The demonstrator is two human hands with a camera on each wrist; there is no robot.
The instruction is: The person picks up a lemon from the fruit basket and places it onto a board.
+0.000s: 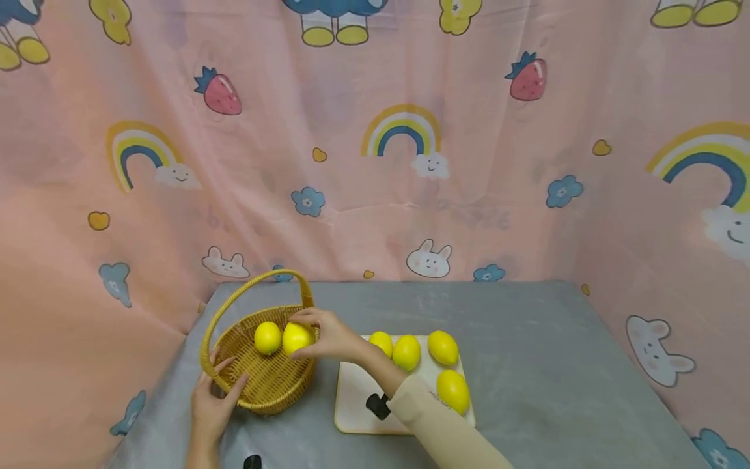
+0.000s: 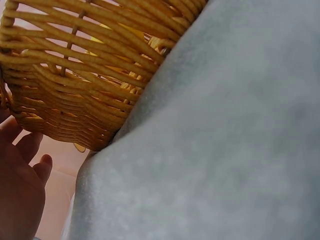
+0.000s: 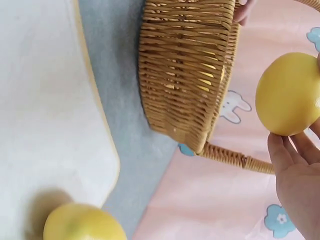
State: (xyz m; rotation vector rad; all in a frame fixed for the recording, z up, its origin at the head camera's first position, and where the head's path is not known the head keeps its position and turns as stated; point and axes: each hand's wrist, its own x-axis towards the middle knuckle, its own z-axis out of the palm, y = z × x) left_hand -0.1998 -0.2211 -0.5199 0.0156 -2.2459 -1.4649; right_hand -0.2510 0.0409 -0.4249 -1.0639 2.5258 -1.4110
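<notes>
A wicker basket with a tall arched handle stands at the left of the table. My left hand grips its near left rim, with the thumb reaching over the edge. In the left wrist view, fingers show beside the woven wall. My right hand pinches a yellow lemon between thumb and fingers at the basket's right side. From the right wrist, this held lemon appears raised above the rim. Another lemon lies inside the basket.
Right of the basket, a white tray with a tan edge carries several lemons, among them one at its right side. My right forearm crosses over it. A patterned pink curtain hangs behind the grey tabletop.
</notes>
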